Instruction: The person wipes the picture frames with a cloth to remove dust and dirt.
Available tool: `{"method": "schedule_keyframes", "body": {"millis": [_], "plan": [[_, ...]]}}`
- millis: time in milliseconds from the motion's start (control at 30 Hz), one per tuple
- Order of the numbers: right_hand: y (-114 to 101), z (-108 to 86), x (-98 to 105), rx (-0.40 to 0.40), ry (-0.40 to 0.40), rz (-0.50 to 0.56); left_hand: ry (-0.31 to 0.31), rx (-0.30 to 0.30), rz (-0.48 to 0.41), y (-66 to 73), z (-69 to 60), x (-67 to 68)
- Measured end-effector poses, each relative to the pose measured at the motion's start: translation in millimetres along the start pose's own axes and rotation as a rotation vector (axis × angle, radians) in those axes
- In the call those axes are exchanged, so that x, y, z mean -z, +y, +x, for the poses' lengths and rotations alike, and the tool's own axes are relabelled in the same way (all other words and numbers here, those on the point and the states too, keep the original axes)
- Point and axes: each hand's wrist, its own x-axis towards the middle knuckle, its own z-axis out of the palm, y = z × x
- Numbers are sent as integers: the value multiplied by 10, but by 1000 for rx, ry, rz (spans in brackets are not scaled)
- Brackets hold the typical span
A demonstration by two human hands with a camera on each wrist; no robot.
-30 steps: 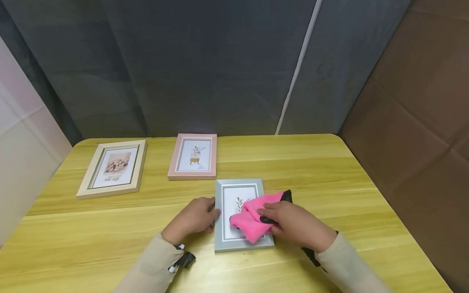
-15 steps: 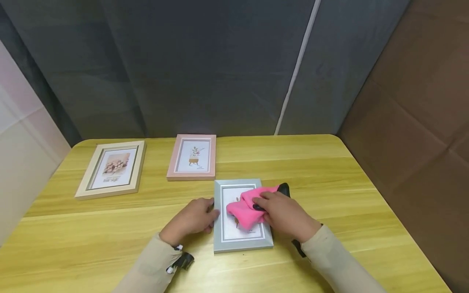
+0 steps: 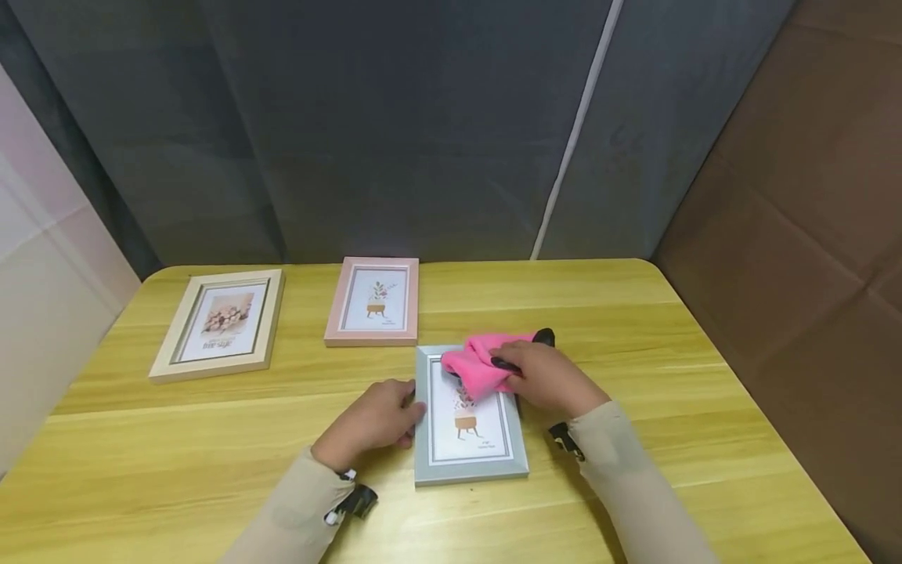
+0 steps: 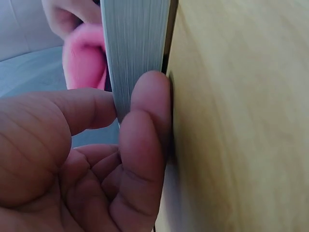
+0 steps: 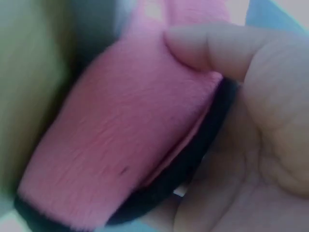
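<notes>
One silver frame (image 3: 451,448) lies flat on the table (image 3: 634,313), its long axis running near to far, directly right of the left hand (image 3: 375,415), whose curled fingers hold its left edge, while the right hand (image 3: 553,377) grips a pink cloth (image 3: 475,370) over its far end.

Behind the wooden table (image 3: 634,329) hangs a dark grey curtain (image 3: 395,141), crossed by a slanting white strip (image 3: 578,127). A creased brown curtain (image 3: 810,196) stands right of the table, a pale curtain (image 3: 56,274) left of it. Light whitens the table's near part.
</notes>
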Motion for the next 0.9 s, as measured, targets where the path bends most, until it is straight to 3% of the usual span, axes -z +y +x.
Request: {"method": "schedule_keyframes", "body": {"millis": [300,467,633,900], "plan": [[-258,-606,-12,199,-81,-111,0,-13,-8,2,3,-15],[-342,-766,-80,225,-28,-207,5,-20,-2,-14,13,-4],[-382,-645,-122,173,15,-228,0,-37,6,-25,17,7],[-241,-28,-100,-40,56,-160,-11,-41,20,-11,7,5]]}}
